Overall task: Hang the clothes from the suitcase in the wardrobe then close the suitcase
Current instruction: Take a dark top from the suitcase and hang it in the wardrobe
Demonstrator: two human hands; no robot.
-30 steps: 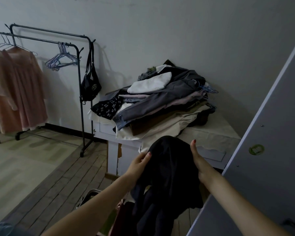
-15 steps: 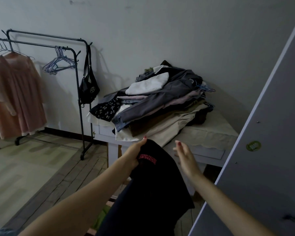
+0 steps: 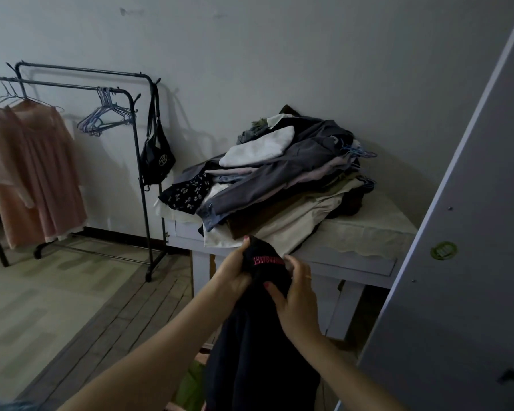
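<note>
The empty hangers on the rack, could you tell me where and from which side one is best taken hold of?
Judging by the pose, grip the nearest of the empty hangers at its shoulder bar, close under the hook, and come from the right front. The bunch hangs near the right end of the rack's front rail, with the pink dresses to its left. Both hands currently grip the dark garment.

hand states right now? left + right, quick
Left hand: gripping the top of the black garment.
Right hand: also gripping the black garment, thumb and fingers curled round the fabric.
</note>
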